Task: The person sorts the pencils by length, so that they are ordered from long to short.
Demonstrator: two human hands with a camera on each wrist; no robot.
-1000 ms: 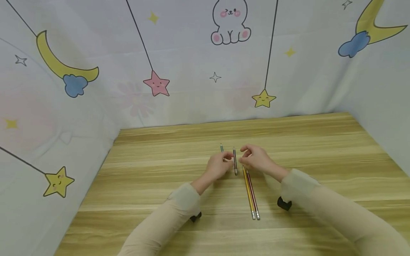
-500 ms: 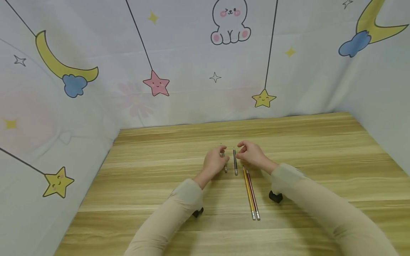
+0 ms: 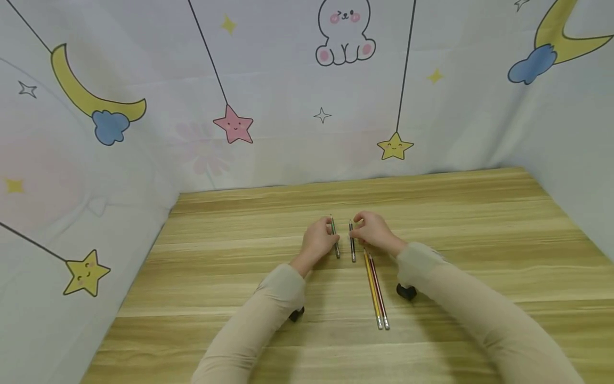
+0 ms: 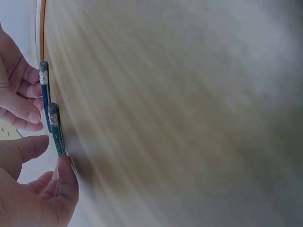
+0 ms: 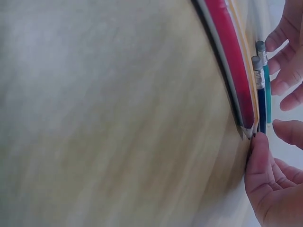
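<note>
A green pencil (image 3: 337, 249) and a dark blue pencil (image 3: 353, 249) lie side by side on the table, a small gap between them. My left hand (image 3: 315, 239) is at the green one, thumb and fingers spread, a fingertip right against its shaft in the left wrist view. Its grey eraser end (image 4: 53, 109) points towards me. Over the dark blue pencil's middle reaches my right hand (image 3: 378, 231), thumb and forefinger parted. Nearer to me, a yellow pencil (image 3: 372, 288) and a dark red pencil (image 3: 379, 292) lie together, tips just below the right hand.
The wood-grain table (image 3: 230, 256) backs onto a white cloth (image 3: 288, 80) printed with stars, moons and a bear. Cloth also hangs along both sides. Under the sleeves' cuffs show black wrist-worn pieces, one below the right cuff (image 3: 406, 292).
My left hand has drawn left from beside the dark blue pencil to the green one, uncovering more of it. My right hand has shifted left, its thumb now over the dark blue pencil.
</note>
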